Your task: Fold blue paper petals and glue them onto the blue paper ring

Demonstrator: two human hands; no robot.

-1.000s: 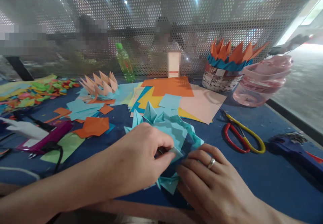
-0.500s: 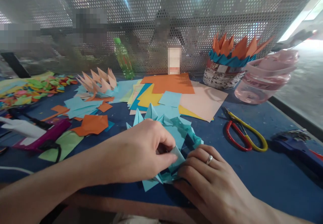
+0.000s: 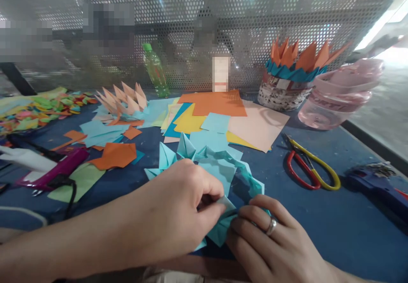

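A ring of folded turquoise paper (image 3: pixel 245 170) with pointed petals lies at the table's near edge, between my two hands. My left hand (image 3: pixel 188 202) reaches across it, thumb and forefinger pinching a light blue folded paper piece (image 3: pixel 227 206) on the ring's near side. Wearing a silver ring, my right hand (image 3: pixel 270 232) is closed on the paper ring's near right part; its fingertips are partly hidden. Several turquoise points (image 3: pixel 186 147) stand up along the far left of the ring, while part of its near left side is covered by my left hand.
Scissors (image 3: pixel 310 164) and a blue tool (image 3: pixel 376 187) lie on the right. Beyond stand a pink bottle (image 3: pixel 334 100), a paper-trimmed basket (image 3: pixel 282 94), a green bottle (image 3: pixel 156 72) and a peach paper ring (image 3: pixel 123 100). Paper sheets (image 3: pixel 219 104) lie centrally; a purple power strip (image 3: pixel 54 174) is left.
The turquoise ring has shifted toward me and turned slightly, showing more of its far left points. Both hands have moved a little nearer with it, keeping their grips.
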